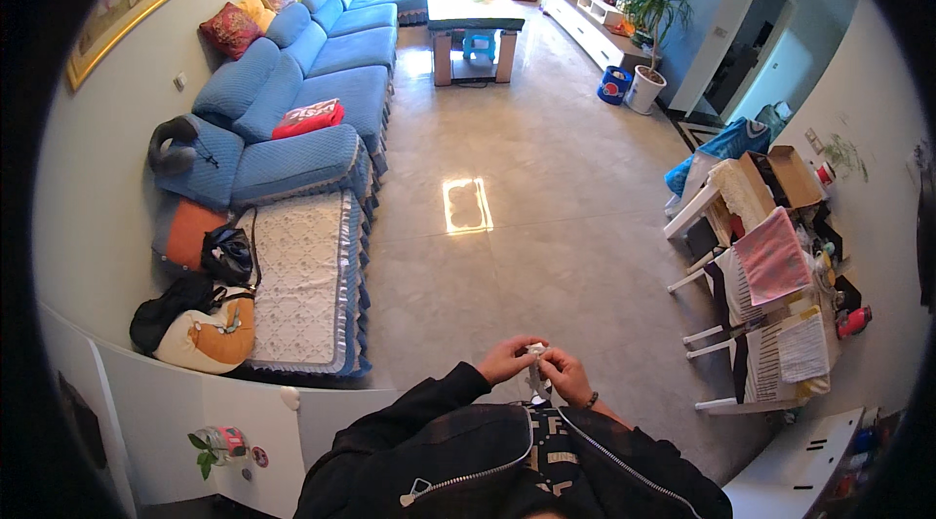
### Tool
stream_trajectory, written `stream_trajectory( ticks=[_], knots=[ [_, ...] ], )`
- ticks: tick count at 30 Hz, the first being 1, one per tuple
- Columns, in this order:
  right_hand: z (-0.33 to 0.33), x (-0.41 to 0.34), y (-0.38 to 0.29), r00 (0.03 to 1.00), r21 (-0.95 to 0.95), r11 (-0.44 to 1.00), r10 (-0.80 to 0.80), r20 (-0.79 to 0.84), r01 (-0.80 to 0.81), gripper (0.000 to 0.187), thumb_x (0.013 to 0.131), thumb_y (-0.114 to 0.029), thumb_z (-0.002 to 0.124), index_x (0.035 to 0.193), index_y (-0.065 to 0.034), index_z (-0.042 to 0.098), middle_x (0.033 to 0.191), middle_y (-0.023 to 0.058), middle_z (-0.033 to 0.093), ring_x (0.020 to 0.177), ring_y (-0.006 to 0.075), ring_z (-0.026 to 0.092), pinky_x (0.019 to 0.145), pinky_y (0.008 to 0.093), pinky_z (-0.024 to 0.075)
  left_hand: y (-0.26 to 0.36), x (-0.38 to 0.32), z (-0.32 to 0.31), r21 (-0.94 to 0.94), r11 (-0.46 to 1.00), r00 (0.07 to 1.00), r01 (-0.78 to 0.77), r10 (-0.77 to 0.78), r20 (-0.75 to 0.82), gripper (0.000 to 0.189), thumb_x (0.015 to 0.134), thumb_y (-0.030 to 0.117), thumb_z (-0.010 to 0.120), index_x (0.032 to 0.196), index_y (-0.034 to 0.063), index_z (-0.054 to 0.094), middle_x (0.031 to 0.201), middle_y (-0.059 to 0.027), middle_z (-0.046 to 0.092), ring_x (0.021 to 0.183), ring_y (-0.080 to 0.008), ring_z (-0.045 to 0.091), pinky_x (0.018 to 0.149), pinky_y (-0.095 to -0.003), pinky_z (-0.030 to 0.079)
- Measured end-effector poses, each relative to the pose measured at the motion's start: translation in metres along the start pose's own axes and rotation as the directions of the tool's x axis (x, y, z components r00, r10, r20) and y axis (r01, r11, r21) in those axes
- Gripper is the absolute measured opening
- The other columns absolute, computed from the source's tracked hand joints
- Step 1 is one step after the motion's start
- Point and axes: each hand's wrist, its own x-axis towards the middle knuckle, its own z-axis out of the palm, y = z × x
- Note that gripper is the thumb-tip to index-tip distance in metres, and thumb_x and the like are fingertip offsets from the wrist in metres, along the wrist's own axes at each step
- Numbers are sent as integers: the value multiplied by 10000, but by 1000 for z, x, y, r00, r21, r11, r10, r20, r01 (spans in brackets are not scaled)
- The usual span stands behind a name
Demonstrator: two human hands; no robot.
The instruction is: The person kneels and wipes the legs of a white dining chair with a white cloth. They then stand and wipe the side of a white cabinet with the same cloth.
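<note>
Close in front of my chest, my left hand [506,360] and my right hand [567,376] meet. Their fingertips pinch a small whitish, crumpled piece of thin material [537,349] between them. A pale strip of it dangles below the fingers; whether it is paper, plastic or cloth I cannot tell. On the right wrist sits a dark beaded bracelet [593,399]. My open black jacket [431,446] with its metal zip lies right beneath both hands.
A blue sofa [351,95] runs along the left wall, with a cream-covered daybed [300,278] nearer. White chairs [768,358] and a cluttered table [826,263] line the right. Ahead, a low table [475,23] stands on the grey floor [526,153]. A potted plant [647,84] stands by the TV cabinet [585,25].
</note>
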Motion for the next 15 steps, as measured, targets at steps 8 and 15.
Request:
stream_trajectory(
  ticks=[8,15],
  knots=[
    [-98,57,-1,992,-242,969,-75,-105,48,137,836,-125,559,878,3,579,761,42,616,670,88,581,592,225,478,11,96,37,367,929,976,48,35,-216,367,835,37,493,1201,26,463,1076,-102,573,959,-145,553,815,-266,446],
    [-173,92,8,990,-121,990,-93,-110,79,84,827,-78,537,842,-1,569,760,42,606,674,98,580,608,232,491,17,168,63,362,920,942,-147,242,-234,375,818,43,481,1193,47,461,970,-157,603,870,-200,603,742,-298,472]
  ],
)
